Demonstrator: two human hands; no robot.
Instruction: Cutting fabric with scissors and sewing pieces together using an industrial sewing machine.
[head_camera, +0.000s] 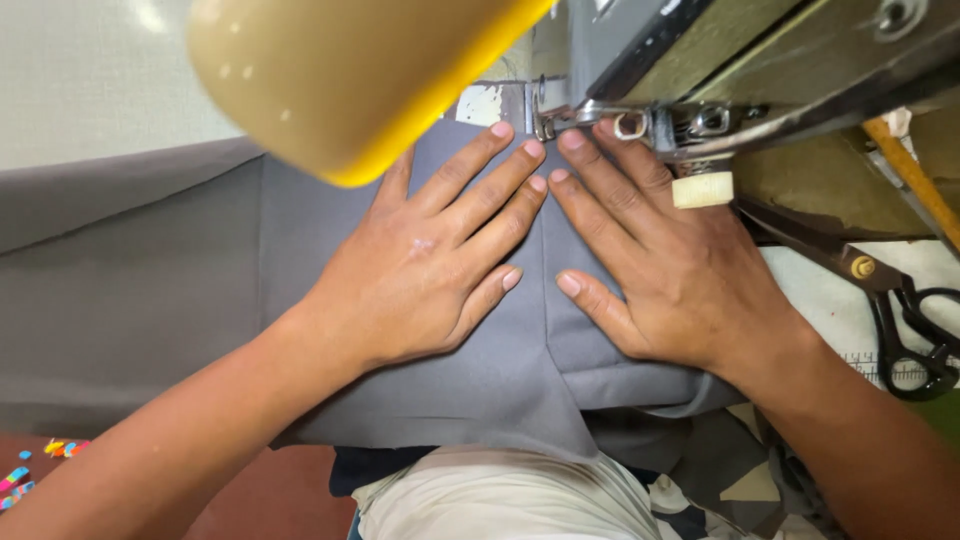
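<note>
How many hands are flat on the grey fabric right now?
2. The left hand lies flat on the grey fabric left of the fold; the right hand lies beside it, with its fingers at the sewing machine.

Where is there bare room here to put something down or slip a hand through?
Free: the flat grey cloth left of the left hand, and a pale strip of table between the right hand and the scissors. Crowded: by the presser foot, where both hands' fingertips meet under the machine head.
</note>
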